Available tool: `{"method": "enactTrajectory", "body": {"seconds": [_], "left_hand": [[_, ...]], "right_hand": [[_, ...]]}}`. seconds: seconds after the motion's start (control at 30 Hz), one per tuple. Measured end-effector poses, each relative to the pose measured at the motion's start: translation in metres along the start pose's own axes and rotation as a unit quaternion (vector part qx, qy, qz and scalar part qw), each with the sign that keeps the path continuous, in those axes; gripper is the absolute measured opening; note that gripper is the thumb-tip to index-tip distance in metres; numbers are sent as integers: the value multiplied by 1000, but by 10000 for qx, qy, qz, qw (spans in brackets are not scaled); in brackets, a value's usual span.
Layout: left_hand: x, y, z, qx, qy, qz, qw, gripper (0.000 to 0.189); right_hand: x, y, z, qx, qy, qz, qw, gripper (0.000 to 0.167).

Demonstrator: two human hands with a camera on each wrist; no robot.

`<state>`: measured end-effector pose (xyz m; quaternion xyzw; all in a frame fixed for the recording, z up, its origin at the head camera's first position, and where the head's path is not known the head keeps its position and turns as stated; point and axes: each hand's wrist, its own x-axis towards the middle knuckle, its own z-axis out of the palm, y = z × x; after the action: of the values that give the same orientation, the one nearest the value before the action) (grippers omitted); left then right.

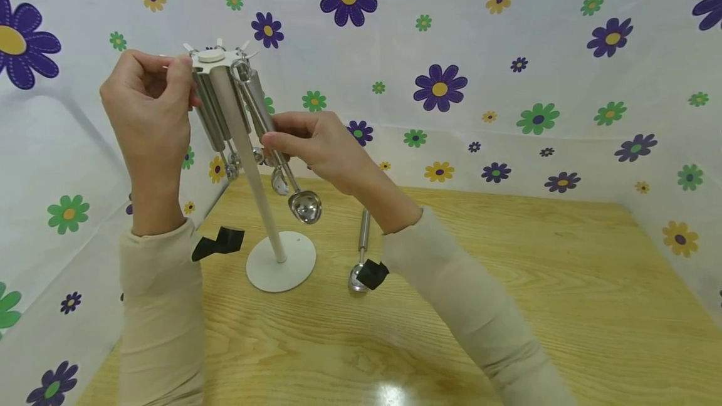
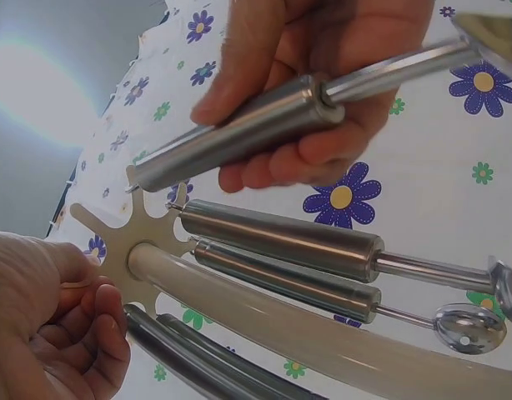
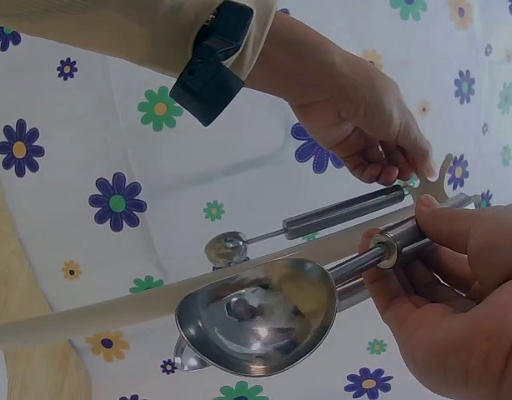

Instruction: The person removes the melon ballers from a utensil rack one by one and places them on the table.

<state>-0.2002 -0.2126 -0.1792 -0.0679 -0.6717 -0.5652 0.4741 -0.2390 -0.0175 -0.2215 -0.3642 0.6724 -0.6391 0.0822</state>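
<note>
A white utensil stand point(image 1: 262, 202) with a pronged top rises left of centre in the head view. My left hand point(image 1: 152, 102) pinches one prong of its top point(image 2: 114, 258) between thumb and curled fingers. My right hand point(image 1: 324, 146) grips the steel handle of an ice cream scoop point(image 3: 256, 317), its bowl hanging downward. The handle's upper end is right at the prongs on the right side. Several other steel-handled utensils hang around the pole, among them one with a small round scoop point(image 2: 470, 327) at its end.
Another metal utensil point(image 1: 364, 230) lies on the wooden table point(image 1: 507, 281), right of the stand's round base point(image 1: 301, 262). A black strap piece point(image 1: 373, 274) at the right wrist partly covers its head. A flower-patterned cloth point(image 1: 383, 49) surrounds the table at the back and sides.
</note>
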Motion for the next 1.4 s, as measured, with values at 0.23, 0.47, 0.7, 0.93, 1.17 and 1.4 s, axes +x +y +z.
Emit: {"method": "enactTrajectory", "body": {"seconds": [0.23, 0.47, 0.7, 0.93, 1.17, 1.4], "left_hand": [[1, -1, -1, 46, 34, -7, 10000, 9], [2, -2, -2, -2, 50, -12, 10000, 9], [1, -2, -1, -71, 16, -23, 10000, 9], [0, -2, -1, -10, -13, 3, 10000, 9], [1, -2, 1, -166, -32, 9, 9999, 8], [1, -1, 0, -55, 8, -32, 10000, 9]], "right_hand": [[-3, -5, -7, -44, 198, 70, 9998, 35], [-14, 0, -18, 18, 559, 116, 9984, 26], [-30, 18, -31, 153, 1006, 363, 9942, 25], [-48, 39, -49, 175, 1294, 672, 9892, 24], [-70, 58, -67, 136, 1579, 1019, 9821, 26], [-92, 77, -80, -33, 1653, 1343, 9770, 28]]}}
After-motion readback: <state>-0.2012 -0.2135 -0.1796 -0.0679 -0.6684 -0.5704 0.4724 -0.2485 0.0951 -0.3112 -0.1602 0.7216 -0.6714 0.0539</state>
